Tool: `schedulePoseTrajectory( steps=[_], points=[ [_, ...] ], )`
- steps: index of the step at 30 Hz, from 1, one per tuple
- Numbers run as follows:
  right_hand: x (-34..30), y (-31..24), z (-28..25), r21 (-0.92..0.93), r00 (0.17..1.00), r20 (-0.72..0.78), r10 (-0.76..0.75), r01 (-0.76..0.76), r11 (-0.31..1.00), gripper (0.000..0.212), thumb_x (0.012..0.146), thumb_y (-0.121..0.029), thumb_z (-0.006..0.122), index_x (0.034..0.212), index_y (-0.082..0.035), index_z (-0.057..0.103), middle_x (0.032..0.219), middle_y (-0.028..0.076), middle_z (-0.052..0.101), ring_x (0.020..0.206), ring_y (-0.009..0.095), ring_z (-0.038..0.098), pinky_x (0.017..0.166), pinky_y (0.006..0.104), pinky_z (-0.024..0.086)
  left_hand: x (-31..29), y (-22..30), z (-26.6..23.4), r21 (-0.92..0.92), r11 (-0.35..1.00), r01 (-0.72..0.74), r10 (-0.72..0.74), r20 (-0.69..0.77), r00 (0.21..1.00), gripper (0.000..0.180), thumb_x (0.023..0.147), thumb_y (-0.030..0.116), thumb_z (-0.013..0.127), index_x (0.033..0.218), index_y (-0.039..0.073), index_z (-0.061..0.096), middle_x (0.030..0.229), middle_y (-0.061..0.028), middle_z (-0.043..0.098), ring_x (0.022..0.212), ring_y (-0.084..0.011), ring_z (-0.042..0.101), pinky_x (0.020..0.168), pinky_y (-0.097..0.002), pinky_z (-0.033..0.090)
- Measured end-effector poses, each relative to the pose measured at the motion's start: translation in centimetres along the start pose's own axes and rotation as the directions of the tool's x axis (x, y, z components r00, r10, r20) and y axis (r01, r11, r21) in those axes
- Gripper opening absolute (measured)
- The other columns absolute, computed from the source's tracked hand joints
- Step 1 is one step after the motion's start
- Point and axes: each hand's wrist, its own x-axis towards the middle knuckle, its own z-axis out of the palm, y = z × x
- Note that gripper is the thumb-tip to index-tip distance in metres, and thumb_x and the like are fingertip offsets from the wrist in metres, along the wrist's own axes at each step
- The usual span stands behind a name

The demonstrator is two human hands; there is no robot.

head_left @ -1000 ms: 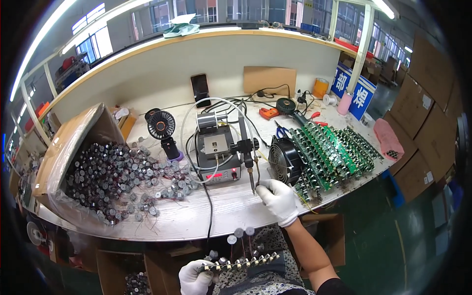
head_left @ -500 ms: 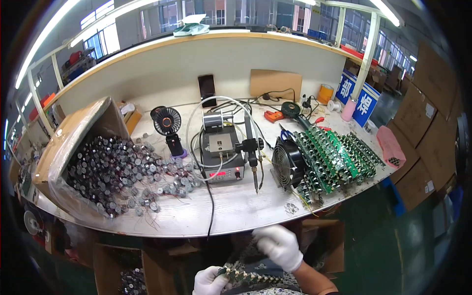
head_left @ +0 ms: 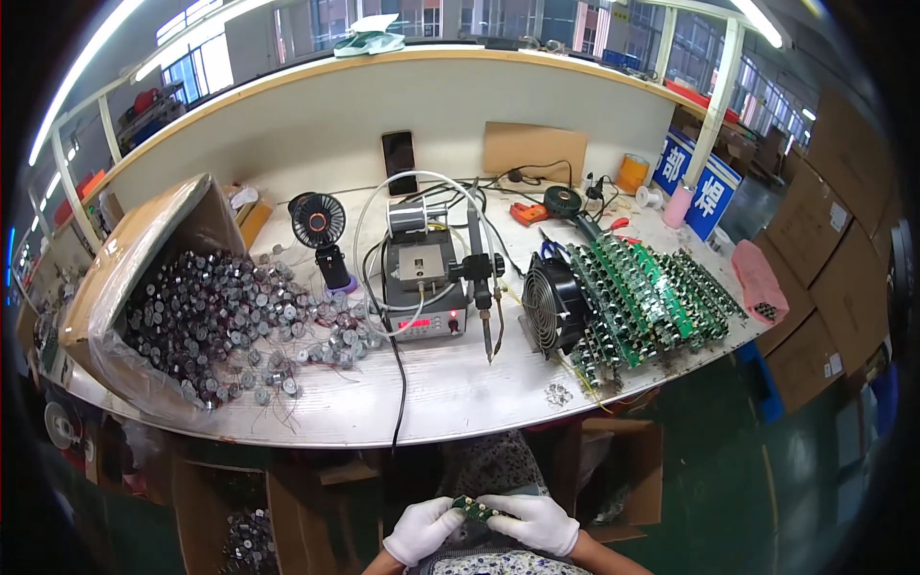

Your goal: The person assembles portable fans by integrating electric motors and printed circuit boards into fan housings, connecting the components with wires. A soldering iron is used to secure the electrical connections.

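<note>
Both my hands wear white gloves and meet over my lap, in front of the table's near edge. Between them is a narrow green circuit board strip [head_left: 473, 509] with small light parts along it. My left hand [head_left: 423, 530] pinches its left end, thumb on top. My right hand [head_left: 533, 523] closes on the right end, and its fingers cover much of the strip. Up on the white table [head_left: 450, 402], a soldering stand [head_left: 484, 287] with a downward-pointing tip stands beside a control box [head_left: 422, 321] with a red lit display.
A tipped carton [head_left: 91, 321] spills small round motors [head_left: 216, 326] with thin wires at left. Stacked green boards [head_left: 637, 302] lie at right behind a black fan [head_left: 551, 307]. A small fan [head_left: 318, 220] stands left of the box. Open cartons [head_left: 623, 479] sit below the table.
My right hand has come down from near the table edge onto the board strip, which both hands now hold. The view has shifted slightly.
</note>
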Motion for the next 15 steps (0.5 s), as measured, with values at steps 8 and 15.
schedulePoseTrajectory(
  steps=[8, 15],
  points=[
    [0.2, 1.0, 0.1, -0.025, 0.992, -0.033, 0.118, -0.119, 0.993, 0.032, 0.089, -0.025, 0.059, 0.112, -0.003, 0.064, 0.095, 0.015, 0.068, 0.083, 0.025, 0.067, 0.072, 0.0300, 0.052, 2.3, 0.9, 1.0, 0.446, 0.860, -0.249, 0.311, -0.069, 0.948, 0.027, 0.089, 0.027, 0.055, 0.101, 0.004, 0.065, 0.082, -0.0122, 0.067, 0.070, -0.0274, 0.063, 0.066, -0.0361, 0.049],
    [2.2, 4.2, 0.7, -0.126, 0.994, 0.019, 0.110, -0.107, 0.986, 0.034, 0.089, -0.029, 0.057, 0.114, -0.008, 0.062, 0.084, 0.017, 0.064, 0.076, 0.032, 0.063, 0.067, 0.0374, 0.051, 4.1, -1.7, 0.3, -0.209, 0.925, 0.316, -0.342, -0.101, 0.934, 0.031, 0.091, 0.028, 0.049, 0.080, 0.002, 0.062, 0.060, -0.0042, 0.060, 0.051, -0.0112, 0.054, 0.047, -0.0267, 0.041]
  ],
)
